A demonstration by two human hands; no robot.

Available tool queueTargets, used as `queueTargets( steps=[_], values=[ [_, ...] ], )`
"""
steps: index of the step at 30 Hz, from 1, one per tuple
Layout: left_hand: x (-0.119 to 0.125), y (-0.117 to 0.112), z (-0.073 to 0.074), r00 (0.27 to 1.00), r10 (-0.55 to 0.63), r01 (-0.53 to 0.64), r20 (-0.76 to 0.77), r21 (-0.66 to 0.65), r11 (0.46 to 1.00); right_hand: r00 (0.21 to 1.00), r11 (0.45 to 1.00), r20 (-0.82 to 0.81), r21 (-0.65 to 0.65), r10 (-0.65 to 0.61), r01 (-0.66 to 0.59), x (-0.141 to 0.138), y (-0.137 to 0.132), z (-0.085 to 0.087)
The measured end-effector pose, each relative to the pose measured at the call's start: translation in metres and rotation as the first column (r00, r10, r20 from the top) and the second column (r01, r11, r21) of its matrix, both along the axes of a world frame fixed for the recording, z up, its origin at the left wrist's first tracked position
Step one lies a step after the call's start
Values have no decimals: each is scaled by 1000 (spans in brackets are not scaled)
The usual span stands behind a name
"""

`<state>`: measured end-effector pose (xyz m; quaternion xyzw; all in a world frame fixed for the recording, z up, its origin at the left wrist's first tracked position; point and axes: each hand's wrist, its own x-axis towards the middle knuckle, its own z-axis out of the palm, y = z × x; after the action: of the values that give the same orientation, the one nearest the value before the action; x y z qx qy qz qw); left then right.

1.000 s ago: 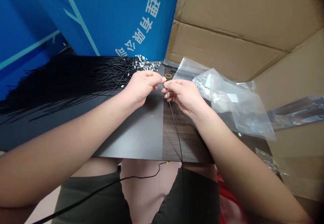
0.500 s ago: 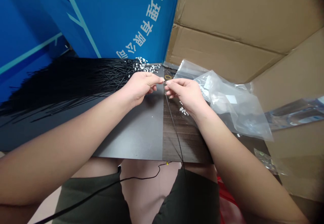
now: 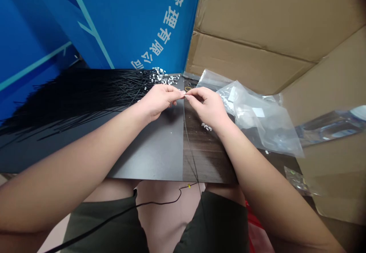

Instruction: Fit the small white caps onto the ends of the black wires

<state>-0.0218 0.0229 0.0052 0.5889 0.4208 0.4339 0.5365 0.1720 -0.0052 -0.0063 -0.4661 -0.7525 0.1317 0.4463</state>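
My left hand (image 3: 158,99) and my right hand (image 3: 208,106) meet fingertip to fingertip above the dark table (image 3: 148,150), both pinched shut. Between them they hold the top end of a thin black wire (image 3: 191,146), which hangs down over the table's front edge toward my lap. Whatever tiny part sits at the wire's tip is hidden by my fingers. A big fan of black wires (image 3: 71,96) lies on the table to the left. Small white pieces (image 3: 162,76) are heaped just beyond my left hand, and a few more white pieces (image 3: 206,126) lie under my right wrist.
Clear plastic bags (image 3: 257,119) lie crumpled to the right of my hands. A cardboard box (image 3: 271,35) stands behind and to the right, a blue printed panel (image 3: 114,20) behind left. A black cable (image 3: 114,215) crosses my lap.
Both hands have stayed pinched together on the wire and drifted slightly. The hanging wire has swung a little to the left.
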Motion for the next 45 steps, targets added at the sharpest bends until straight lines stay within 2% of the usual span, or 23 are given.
queueTargets(
  steps=[4,8,23,31,36,45],
  values=[
    [3,-1,-2,1000,-1,2,11,-62,998,999,999,-2,24,-41,41,1,0,1],
    [5,-4,-3,1000,-14,13,-9,-63,998,998,998,-20,25,-60,60,1,1,2],
    [4,-3,-5,978,-5,40,-209,166,985,998,998,13,-31,-60,60,3,1,1],
    [4,-2,-6,982,9,25,-191,174,984,998,998,-42,-16,-55,55,4,1,1],
    [3,-1,-6,980,27,14,-195,209,978,998,998,-31,-43,-55,54,3,1,1],
    [4,-4,-4,984,0,34,-177,193,981,997,996,-61,-80,-46,41,2,-1,3]
  ],
)
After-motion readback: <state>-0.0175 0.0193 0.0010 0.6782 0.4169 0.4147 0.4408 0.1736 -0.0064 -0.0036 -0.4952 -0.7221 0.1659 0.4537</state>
